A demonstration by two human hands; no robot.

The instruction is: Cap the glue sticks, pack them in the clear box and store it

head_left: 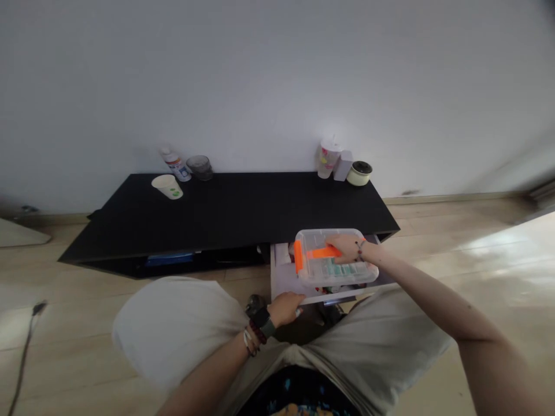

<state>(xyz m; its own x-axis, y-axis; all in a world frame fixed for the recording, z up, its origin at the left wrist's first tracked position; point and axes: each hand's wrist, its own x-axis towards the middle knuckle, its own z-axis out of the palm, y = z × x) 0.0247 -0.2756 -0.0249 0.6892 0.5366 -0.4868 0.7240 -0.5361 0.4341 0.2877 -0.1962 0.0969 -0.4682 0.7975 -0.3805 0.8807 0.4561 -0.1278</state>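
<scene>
A white drawer stands pulled out of a low black cabinet. In it sits a clear plastic compartment box with an orange latch and an orange strap on its lid. My right hand lies on the lid, its fingers near the strap. My left hand, with a black watch on the wrist, rests at the drawer's front edge. Small items show under the box, too unclear to name.
On the black cabinet top stand a paper cup, a spray bottle, a dark jar, a lidded plastic cup, a small white box and a tape roll. A white wall rises behind; wood floor surrounds the cabinet.
</scene>
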